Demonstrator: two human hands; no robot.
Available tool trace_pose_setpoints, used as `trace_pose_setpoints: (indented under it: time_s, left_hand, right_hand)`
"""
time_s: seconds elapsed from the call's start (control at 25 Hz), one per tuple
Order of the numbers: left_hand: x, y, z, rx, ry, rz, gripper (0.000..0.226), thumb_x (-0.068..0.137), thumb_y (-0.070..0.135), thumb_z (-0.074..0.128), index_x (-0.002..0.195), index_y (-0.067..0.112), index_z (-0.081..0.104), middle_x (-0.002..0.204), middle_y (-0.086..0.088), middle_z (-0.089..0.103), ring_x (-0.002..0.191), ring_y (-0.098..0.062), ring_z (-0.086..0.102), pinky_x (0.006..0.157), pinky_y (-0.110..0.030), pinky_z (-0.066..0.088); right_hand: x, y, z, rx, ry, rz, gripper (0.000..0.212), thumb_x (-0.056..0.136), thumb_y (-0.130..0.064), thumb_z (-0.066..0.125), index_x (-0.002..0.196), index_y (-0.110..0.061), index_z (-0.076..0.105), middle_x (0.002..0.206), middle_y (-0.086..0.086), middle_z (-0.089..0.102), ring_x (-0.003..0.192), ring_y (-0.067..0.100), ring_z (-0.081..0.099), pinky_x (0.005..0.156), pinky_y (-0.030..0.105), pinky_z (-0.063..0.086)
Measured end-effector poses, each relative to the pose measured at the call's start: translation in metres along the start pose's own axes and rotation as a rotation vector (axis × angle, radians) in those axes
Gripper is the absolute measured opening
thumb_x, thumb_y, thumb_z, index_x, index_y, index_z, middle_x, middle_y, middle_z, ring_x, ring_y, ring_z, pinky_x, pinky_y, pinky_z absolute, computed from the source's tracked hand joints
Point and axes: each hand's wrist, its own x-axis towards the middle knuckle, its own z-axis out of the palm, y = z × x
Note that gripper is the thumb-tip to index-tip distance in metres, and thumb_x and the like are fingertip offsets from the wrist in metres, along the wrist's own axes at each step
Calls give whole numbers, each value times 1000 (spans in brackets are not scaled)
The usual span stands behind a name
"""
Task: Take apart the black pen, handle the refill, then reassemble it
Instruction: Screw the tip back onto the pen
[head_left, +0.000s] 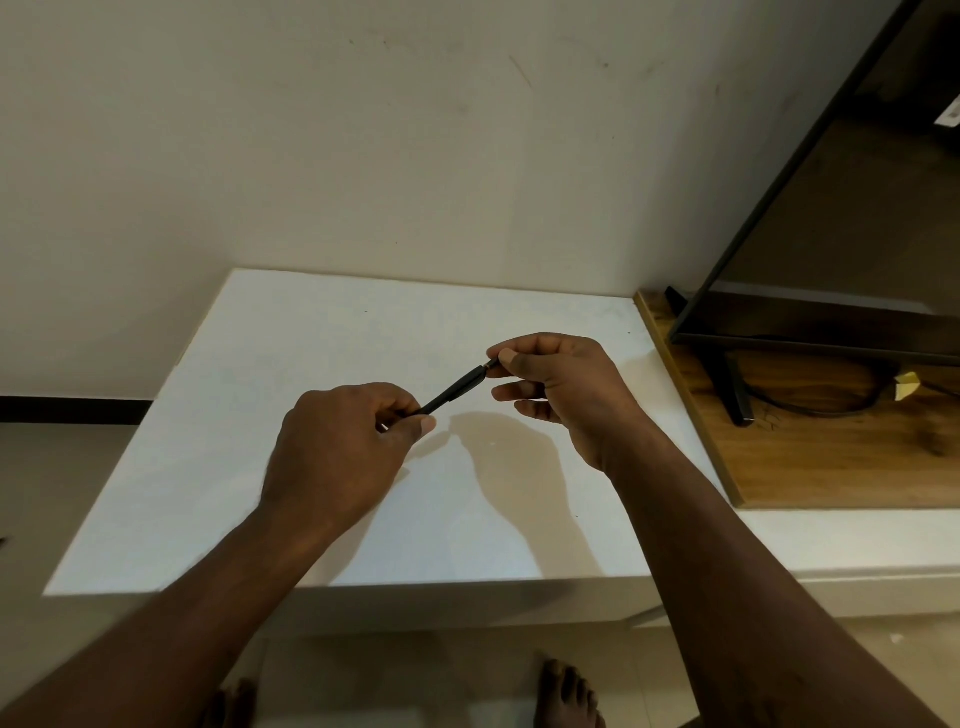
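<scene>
Plainly, with the left hand (343, 447) pinching one end of the black pen (457, 389) and the right hand (561, 389) pinching the other, above the white worktop (260, 415), a sharp tug could have flung some small part onto the floor (389, 675).

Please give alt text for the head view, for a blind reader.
Two bare hands hold a black pen above a white table, the left hand gripping one end and the right hand pinching the other. A dark screen stands at right.
</scene>
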Motion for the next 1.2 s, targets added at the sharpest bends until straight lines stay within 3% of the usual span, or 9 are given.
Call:
trace_pose_setpoints:
  time_s: [0.6,1.2]
  left_hand:
    - [0,2,-1,-18,7,-8,16,88,47,75,92,32,79,75,17,74,70,-1,67,63,-15,45]
    - [-1,3,-3,-26,11,8,13,88,46,75,89,33,79,72,18,72,71,-1,67,63,-16,45]
  right_hand:
    - [1,1,0,12,-26,38,16,100,-17,68,105,-18,83,104,-1,83,87,14,80,78,29,55]
    - [0,1,3,35,-10,56,9,98,-16,70,93,-15,78,102,3,83,84,15,80,80,32,57]
